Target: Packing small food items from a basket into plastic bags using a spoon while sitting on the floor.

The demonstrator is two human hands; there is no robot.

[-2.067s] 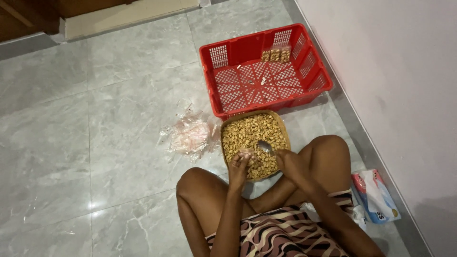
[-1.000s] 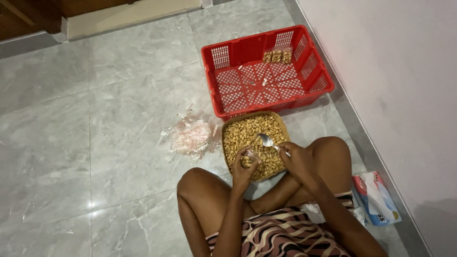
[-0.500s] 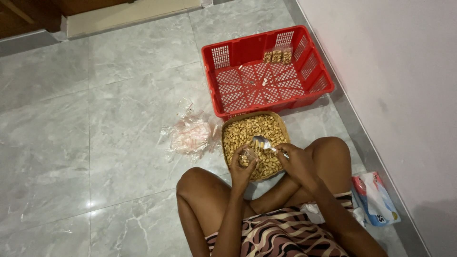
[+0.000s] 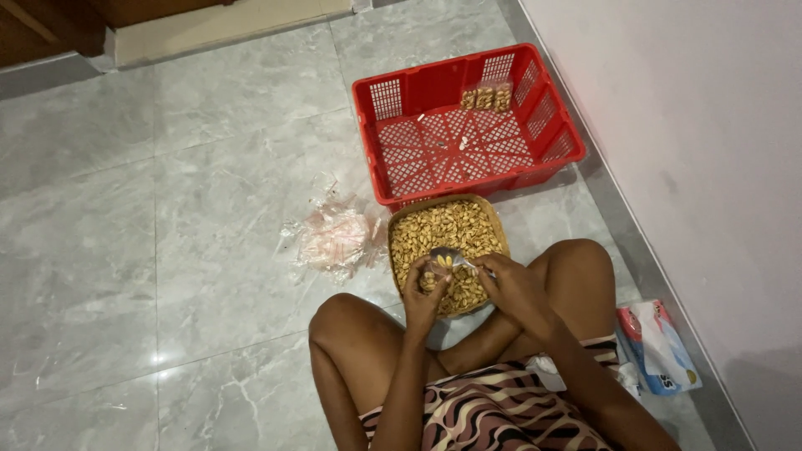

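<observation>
We pinch a small clear bag (image 4: pixel 434 276) in our left hand (image 4: pixel 424 294) and grip a metal spoon (image 4: pixel 447 256) in our right hand (image 4: pixel 511 288), both over the near edge of the nut-filled woven tray (image 4: pixel 399 230) on the floor (image 4: pixel 167 209), the red basket (image 4: pixel 468 134) just beyond.

A red basket (image 4: pixel 561 146) is set on a grey marble floor (image 4: pixel 192 217) beside a pale wall (image 4: pixel 693 125). Small packets (image 4: pixel 486 98) are seen in its far corner. Clear bags (image 4: pixel 334 238) are heaped left of it. A tissue pack (image 4: pixel 660 347) is placed by the wall.
</observation>
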